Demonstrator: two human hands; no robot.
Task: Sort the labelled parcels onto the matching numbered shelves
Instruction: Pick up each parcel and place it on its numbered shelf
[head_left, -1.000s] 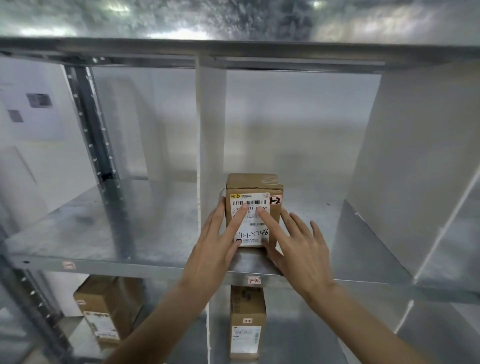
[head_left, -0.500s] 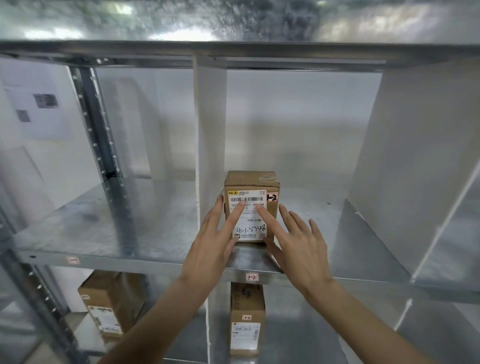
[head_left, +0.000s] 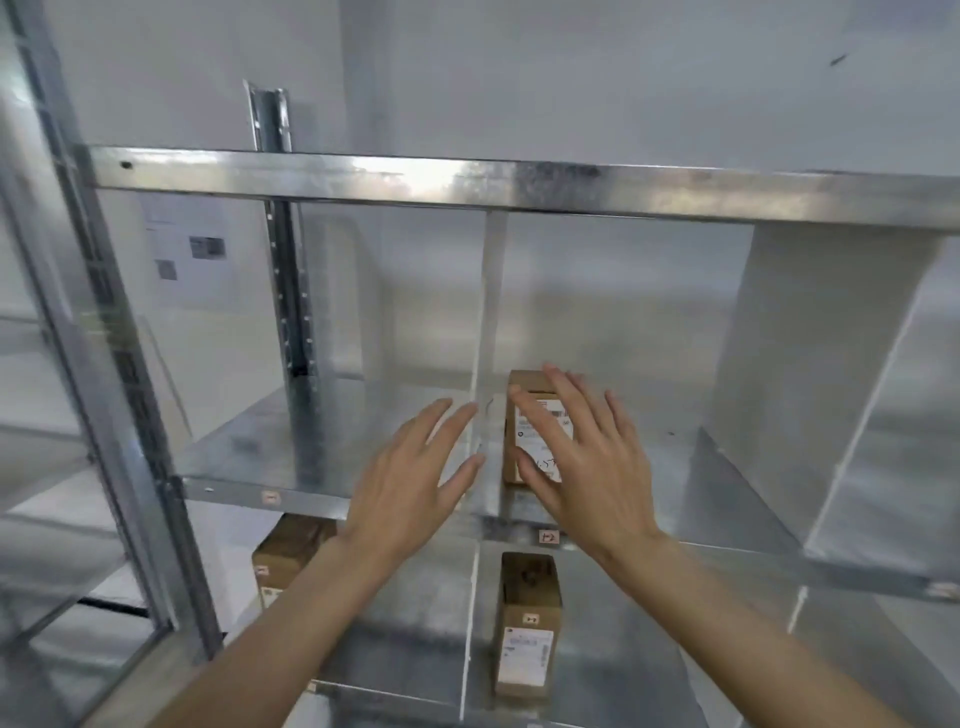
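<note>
A small brown cardboard parcel (head_left: 523, 387) with a white barcode label stands on the middle metal shelf (head_left: 322, 467), just right of a thin white divider (head_left: 491, 312). Below it, a small tag (head_left: 549, 537) is stuck on the shelf's front edge. My right hand (head_left: 582, 462) is spread in front of the parcel with straight fingers and hides most of the label; whether it touches the parcel I cannot tell. My left hand (head_left: 415, 483) hovers open left of the divider, apart from the parcel.
On the shelf below stand a labelled brown parcel (head_left: 527, 623) right of the divider and another brown parcel (head_left: 285, 556) to the left. A wide white divider (head_left: 810, 374) bounds the bay on the right. A steel upright (head_left: 124, 395) stands at the left.
Both hands have drawn back from the parcel's label, the left one moving left past the divider. The view has tilted up and pulled back, showing the upper shelf's edge.
</note>
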